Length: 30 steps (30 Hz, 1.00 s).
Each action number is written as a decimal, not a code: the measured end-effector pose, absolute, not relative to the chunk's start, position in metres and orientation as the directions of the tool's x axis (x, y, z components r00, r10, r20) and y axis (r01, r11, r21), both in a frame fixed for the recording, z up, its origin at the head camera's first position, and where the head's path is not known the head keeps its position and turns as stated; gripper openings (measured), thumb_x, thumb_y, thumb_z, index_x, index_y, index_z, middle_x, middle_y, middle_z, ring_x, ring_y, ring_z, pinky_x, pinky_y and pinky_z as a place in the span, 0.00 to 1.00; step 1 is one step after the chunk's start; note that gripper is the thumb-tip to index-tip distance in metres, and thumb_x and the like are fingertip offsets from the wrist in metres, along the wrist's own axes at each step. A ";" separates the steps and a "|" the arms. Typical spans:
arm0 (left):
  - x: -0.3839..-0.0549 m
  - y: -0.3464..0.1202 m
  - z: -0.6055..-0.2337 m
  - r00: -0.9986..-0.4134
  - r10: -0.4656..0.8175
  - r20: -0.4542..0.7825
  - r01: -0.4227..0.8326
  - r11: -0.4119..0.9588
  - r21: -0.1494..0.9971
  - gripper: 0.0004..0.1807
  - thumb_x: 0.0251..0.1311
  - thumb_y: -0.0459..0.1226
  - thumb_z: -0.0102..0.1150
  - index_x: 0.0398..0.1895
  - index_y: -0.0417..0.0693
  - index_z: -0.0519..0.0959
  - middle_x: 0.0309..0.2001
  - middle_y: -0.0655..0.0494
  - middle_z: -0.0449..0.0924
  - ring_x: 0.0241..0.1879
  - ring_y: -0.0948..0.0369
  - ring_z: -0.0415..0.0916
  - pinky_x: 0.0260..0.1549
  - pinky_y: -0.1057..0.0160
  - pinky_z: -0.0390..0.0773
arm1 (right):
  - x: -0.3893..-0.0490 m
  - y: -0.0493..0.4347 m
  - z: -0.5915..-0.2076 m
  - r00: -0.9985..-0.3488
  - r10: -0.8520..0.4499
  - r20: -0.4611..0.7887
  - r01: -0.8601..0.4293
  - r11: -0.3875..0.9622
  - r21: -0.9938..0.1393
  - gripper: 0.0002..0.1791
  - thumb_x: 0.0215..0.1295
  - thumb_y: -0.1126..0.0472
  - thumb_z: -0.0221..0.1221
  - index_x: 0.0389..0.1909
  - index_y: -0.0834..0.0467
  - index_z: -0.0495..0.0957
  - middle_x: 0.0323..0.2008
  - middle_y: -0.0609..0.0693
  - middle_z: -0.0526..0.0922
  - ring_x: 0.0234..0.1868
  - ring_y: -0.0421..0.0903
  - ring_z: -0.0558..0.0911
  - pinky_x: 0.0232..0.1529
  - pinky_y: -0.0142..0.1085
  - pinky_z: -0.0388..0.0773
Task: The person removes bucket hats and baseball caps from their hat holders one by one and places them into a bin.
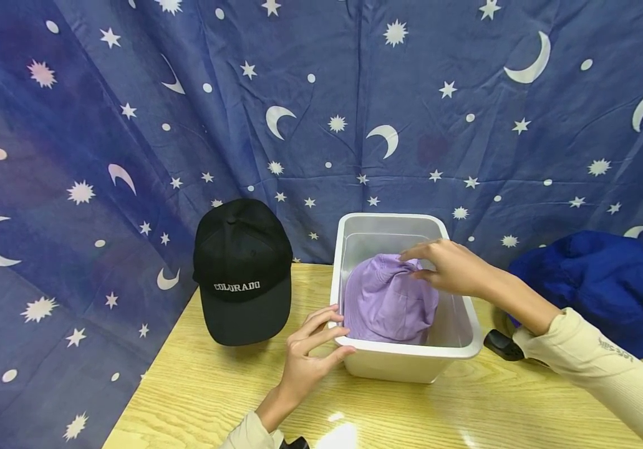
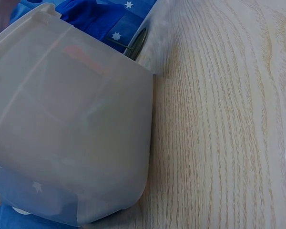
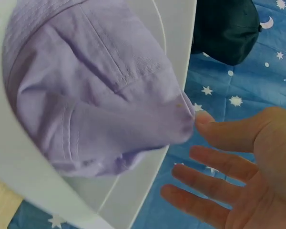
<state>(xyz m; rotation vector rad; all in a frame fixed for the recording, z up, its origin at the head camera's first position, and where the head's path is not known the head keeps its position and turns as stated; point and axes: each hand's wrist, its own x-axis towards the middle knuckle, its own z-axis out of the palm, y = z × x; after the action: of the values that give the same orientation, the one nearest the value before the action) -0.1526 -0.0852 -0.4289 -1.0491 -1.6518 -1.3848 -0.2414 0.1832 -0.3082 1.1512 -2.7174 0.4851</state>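
Observation:
A lavender cloth cap (image 1: pixel 391 305) lies crumpled in a white plastic bin (image 1: pixel 464 352). Over the cap's upper right side is my right hand (image 1: pixel 450 268), reaching in across the bin. In the right wrist view its thumb tip is right at the edge of the cap (image 3: pixel 109 95), while the other fingers spread apart beyond it. My left hand (image 1: pixel 310 355) touches the bin's front left corner, fairly straight fingers at the rim and thumb at the front wall. The left wrist view shows only the bin's side (image 2: pixel 76 124), not the hand.
A black cap (image 1: pixel 245 268) lettered COLORADO hangs raised over the table's left side. To the right, a blue cap (image 1: pixel 596 287) sits behind my right forearm. The wooden table (image 1: pixel 198 386) meets a blue star-and-moon cloth (image 1: pixel 321 125) at the back.

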 end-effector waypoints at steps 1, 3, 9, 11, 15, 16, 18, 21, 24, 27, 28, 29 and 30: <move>-0.153 -0.085 -0.429 -0.403 0.131 0.906 0.915 0.087 0.395 0.15 0.41 0.27 0.74 0.37 0.37 0.84 0.42 0.41 0.79 0.53 0.44 0.73 0.52 0.48 0.74 | -0.241 0.185 -0.307 -0.695 -0.669 0.264 -0.719 0.654 -0.235 0.17 0.54 0.70 0.65 0.46 0.61 0.82 0.47 0.56 0.83 0.49 0.56 0.81 0.47 0.52 0.78; -0.153 -0.085 -0.430 -0.400 0.128 0.908 0.916 0.087 0.391 0.15 0.41 0.27 0.74 0.36 0.37 0.84 0.42 0.41 0.79 0.53 0.44 0.74 0.52 0.48 0.74 | -0.239 0.188 -0.304 -0.699 -0.662 0.270 -0.715 0.658 -0.237 0.17 0.55 0.69 0.65 0.47 0.61 0.82 0.48 0.56 0.82 0.48 0.55 0.81 0.45 0.50 0.79; -0.154 -0.085 -0.430 -0.400 0.122 0.909 0.916 0.095 0.390 0.15 0.41 0.28 0.74 0.36 0.37 0.84 0.42 0.41 0.79 0.50 0.40 0.74 0.52 0.49 0.74 | -0.235 0.199 -0.294 -0.717 -0.634 0.289 -0.695 0.681 -0.231 0.18 0.56 0.67 0.65 0.49 0.60 0.80 0.50 0.58 0.81 0.49 0.56 0.80 0.44 0.51 0.79; -0.154 -0.085 -0.431 -0.400 0.121 0.908 0.915 0.099 0.390 0.15 0.40 0.28 0.74 0.36 0.37 0.84 0.42 0.42 0.79 0.51 0.41 0.74 0.52 0.49 0.74 | -0.233 0.203 -0.292 -0.718 -0.629 0.298 -0.694 0.683 -0.229 0.18 0.57 0.66 0.65 0.50 0.60 0.80 0.50 0.59 0.80 0.50 0.57 0.79 0.46 0.53 0.78; -0.154 -0.085 -0.431 -0.407 0.120 0.906 0.913 0.099 0.397 0.16 0.40 0.28 0.74 0.36 0.37 0.84 0.42 0.42 0.79 0.53 0.44 0.74 0.52 0.50 0.75 | -0.230 0.210 -0.288 -0.708 -0.627 0.327 -0.701 0.681 -0.211 0.20 0.56 0.65 0.66 0.51 0.62 0.79 0.50 0.59 0.80 0.50 0.58 0.79 0.46 0.53 0.78; -0.153 -0.085 -0.431 -0.408 0.120 0.905 0.912 0.098 0.398 0.16 0.39 0.27 0.74 0.36 0.37 0.84 0.41 0.41 0.79 0.53 0.44 0.74 0.52 0.50 0.75 | -0.229 0.212 -0.287 -0.702 -0.628 0.336 -0.705 0.679 -0.204 0.21 0.56 0.65 0.66 0.51 0.62 0.79 0.50 0.60 0.80 0.50 0.59 0.79 0.47 0.53 0.77; -0.153 -0.085 -0.431 -0.410 0.121 0.904 0.911 0.097 0.401 0.16 0.40 0.27 0.74 0.36 0.37 0.84 0.41 0.42 0.79 0.53 0.44 0.74 0.52 0.50 0.75 | -0.229 0.215 -0.286 -0.697 -0.627 0.349 -0.707 0.681 -0.190 0.21 0.55 0.65 0.67 0.51 0.63 0.78 0.50 0.61 0.80 0.51 0.60 0.79 0.48 0.54 0.76; -0.153 -0.085 -0.431 -0.409 0.121 0.904 0.912 0.096 0.400 0.15 0.41 0.28 0.74 0.36 0.37 0.84 0.41 0.42 0.79 0.52 0.43 0.74 0.52 0.50 0.75 | -0.228 0.219 -0.285 -0.697 -0.621 0.359 -0.704 0.687 -0.178 0.22 0.54 0.64 0.67 0.51 0.64 0.78 0.50 0.60 0.80 0.51 0.60 0.78 0.49 0.55 0.75; -0.154 -0.085 -0.431 -0.406 0.121 0.906 0.913 0.100 0.396 0.15 0.41 0.28 0.74 0.36 0.38 0.84 0.42 0.42 0.79 0.52 0.44 0.74 0.52 0.50 0.75 | -0.226 0.224 -0.283 -0.706 -0.613 0.355 -0.695 0.697 -0.177 0.23 0.54 0.63 0.68 0.52 0.63 0.77 0.51 0.61 0.79 0.52 0.60 0.78 0.49 0.56 0.75; -0.154 -0.085 -0.430 -0.403 0.121 0.907 0.914 0.102 0.392 0.15 0.41 0.29 0.74 0.36 0.38 0.84 0.42 0.42 0.79 0.52 0.45 0.74 0.52 0.51 0.75 | -0.222 0.228 -0.280 -0.719 -0.602 0.347 -0.682 0.708 -0.184 0.25 0.54 0.62 0.68 0.54 0.62 0.77 0.52 0.61 0.78 0.53 0.61 0.77 0.50 0.57 0.74; -0.154 -0.085 -0.430 -0.402 0.121 0.908 0.915 0.103 0.391 0.15 0.41 0.29 0.74 0.36 0.38 0.84 0.42 0.42 0.79 0.52 0.45 0.74 0.52 0.51 0.75 | -0.221 0.229 -0.280 -0.725 -0.598 0.341 -0.676 0.713 -0.185 0.25 0.54 0.61 0.68 0.54 0.61 0.77 0.52 0.62 0.78 0.53 0.61 0.76 0.50 0.57 0.74; -0.154 -0.085 -0.430 -0.401 0.122 0.908 0.915 0.103 0.390 0.15 0.41 0.29 0.74 0.36 0.38 0.84 0.42 0.42 0.79 0.52 0.45 0.74 0.52 0.50 0.75 | -0.220 0.231 -0.279 -0.731 -0.595 0.335 -0.670 0.719 -0.185 0.26 0.54 0.60 0.68 0.55 0.61 0.77 0.52 0.62 0.78 0.54 0.61 0.76 0.50 0.58 0.73; -0.154 -0.085 -0.430 -0.400 0.122 0.908 0.915 0.104 0.389 0.15 0.41 0.29 0.74 0.36 0.38 0.84 0.42 0.42 0.79 0.52 0.45 0.74 0.52 0.50 0.75 | -0.219 0.232 -0.278 -0.737 -0.591 0.328 -0.664 0.725 -0.185 0.26 0.55 0.59 0.68 0.55 0.61 0.76 0.53 0.62 0.77 0.54 0.62 0.76 0.50 0.58 0.73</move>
<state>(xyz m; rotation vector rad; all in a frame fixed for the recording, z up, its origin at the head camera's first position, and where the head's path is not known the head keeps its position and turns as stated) -0.1539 -0.0851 -0.4304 -1.0328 -1.6507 -1.3704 -0.2188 0.2322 -0.2782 0.9942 -2.6826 0.4268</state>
